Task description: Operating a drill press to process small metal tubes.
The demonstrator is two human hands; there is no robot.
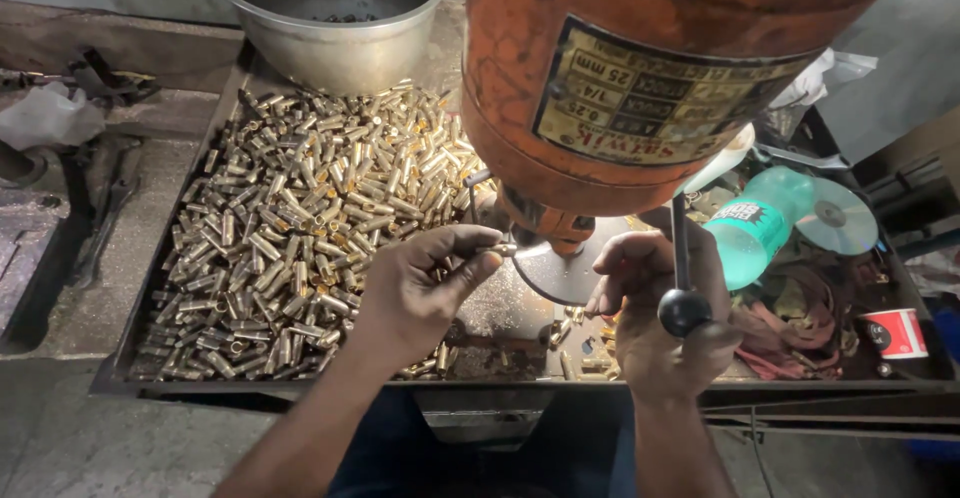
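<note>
My left hand pinches a small brass tube piece between thumb and fingers and holds it at the round drill table, just under the orange drill press head. My right hand sits beside the black-knobbed feed lever, fingers curled near the table's right edge; whether it grips anything is hidden. A large heap of brass tube pieces fills the tray to the left of my left hand.
A steel bowl stands at the back of the metal tray. On the right lie a green plastic bottle, a shiny disc, a red-and-white paper cup and rags. Tools lie at far left.
</note>
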